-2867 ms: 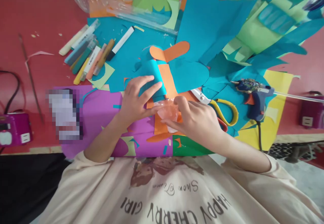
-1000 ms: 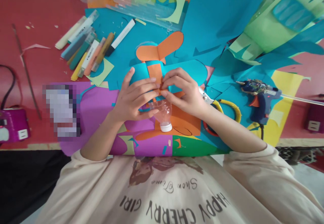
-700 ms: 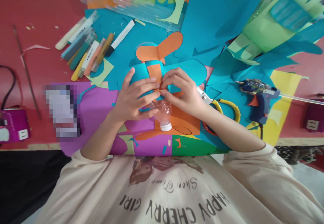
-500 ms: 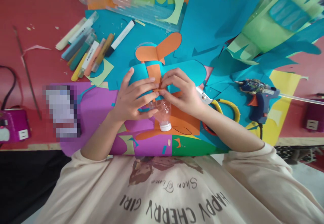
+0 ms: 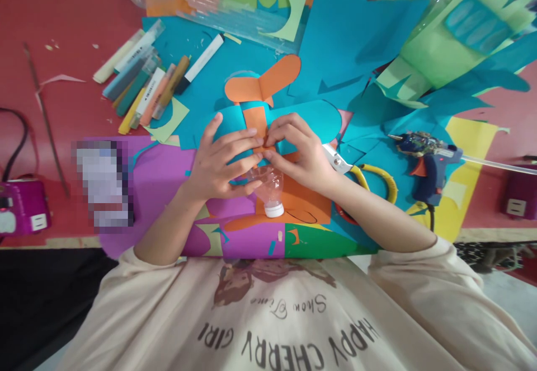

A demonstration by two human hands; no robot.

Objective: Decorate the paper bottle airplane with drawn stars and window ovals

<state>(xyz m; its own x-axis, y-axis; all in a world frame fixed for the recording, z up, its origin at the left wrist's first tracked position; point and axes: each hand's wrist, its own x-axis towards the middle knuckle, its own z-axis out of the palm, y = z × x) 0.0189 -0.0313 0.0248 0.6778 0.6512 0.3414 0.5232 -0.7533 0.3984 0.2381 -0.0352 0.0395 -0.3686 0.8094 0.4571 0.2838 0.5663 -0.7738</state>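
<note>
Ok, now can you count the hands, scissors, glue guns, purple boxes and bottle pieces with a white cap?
Hands: 2 (left hand, right hand)
Scissors: 1
Glue gun: 1
Purple boxes: 2 (left-edge box, right-edge box)
White-capped bottle piece: 1
Total: 7

Matt paper strip [image 5: 255, 118], plastic bottleneck [image 5: 272, 185]

Looks like a craft workspace; could be in a home or a classroom, cannot tell which. Laid out on a red table [image 5: 25, 85] with blue paper [image 5: 335, 29], a purple sheet [image 5: 168, 172] and a yellow sheet [image 5: 474, 141]. Littered with paper scraps [image 5: 178, 116]. Stocked with piled markers [image 5: 140, 80], scissors [image 5: 342, 164], a glue gun [image 5: 434, 169] and a capped bottle top [image 5: 272, 186].
</note>
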